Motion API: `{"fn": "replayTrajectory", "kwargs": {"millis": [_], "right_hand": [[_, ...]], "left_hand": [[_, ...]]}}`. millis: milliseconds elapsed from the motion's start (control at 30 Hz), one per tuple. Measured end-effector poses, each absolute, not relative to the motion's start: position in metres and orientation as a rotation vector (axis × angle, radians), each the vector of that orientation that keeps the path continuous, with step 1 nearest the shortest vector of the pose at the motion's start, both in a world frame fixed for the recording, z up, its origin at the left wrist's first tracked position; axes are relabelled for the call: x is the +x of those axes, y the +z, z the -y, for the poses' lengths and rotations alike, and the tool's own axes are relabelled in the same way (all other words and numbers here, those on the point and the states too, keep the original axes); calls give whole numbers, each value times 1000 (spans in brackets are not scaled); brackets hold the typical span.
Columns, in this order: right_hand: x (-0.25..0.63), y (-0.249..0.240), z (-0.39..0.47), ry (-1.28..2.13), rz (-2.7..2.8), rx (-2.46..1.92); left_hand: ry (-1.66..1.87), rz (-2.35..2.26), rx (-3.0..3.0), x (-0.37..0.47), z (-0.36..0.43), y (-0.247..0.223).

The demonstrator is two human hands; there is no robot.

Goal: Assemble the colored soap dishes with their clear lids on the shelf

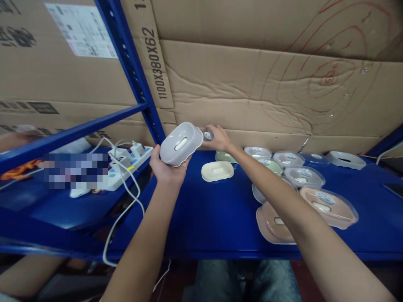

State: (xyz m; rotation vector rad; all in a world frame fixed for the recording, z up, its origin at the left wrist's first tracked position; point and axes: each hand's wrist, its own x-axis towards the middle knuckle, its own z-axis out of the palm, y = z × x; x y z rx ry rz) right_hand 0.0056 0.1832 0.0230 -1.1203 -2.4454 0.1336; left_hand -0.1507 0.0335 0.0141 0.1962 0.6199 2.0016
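My left hand (170,170) is closed around a grey oval plastic dish (185,133), tilted up with its recessed face and pale central slot towards me. Just right of its rim, my right hand (218,137) pinches a small round see-through sticker (208,135) with print on it. The sticker seems close to the dish, but I cannot tell whether they touch. On the blue table below lies a cream oval dish (217,171). A pale green dish (226,157) sits behind it, partly hidden by my right hand and forearm.
Several wrapped or covered dishes stand at right, including a pink one (333,206) with a round label. Farther back is a whitish slotted piece (346,160). A white power strip (126,174) with cables lies left, beside a blue upright (129,63). Another person's forearm (30,272) shows lower left.
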Motion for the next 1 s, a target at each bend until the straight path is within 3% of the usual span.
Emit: {"fn": "replayTrajectory", "kwargs": {"millis": [200,500,1000], "right_hand": [[72,55,-154,413,1928,-1090],[137,45,-44,230,2433,-776],[148,17,-29,172,2527,-817]], "left_hand": [[1653,-744,377,-127,-32,8],[1110,-684,659,-98,-19,-5],[1068,-627,900,-86,-15,-26]]}}
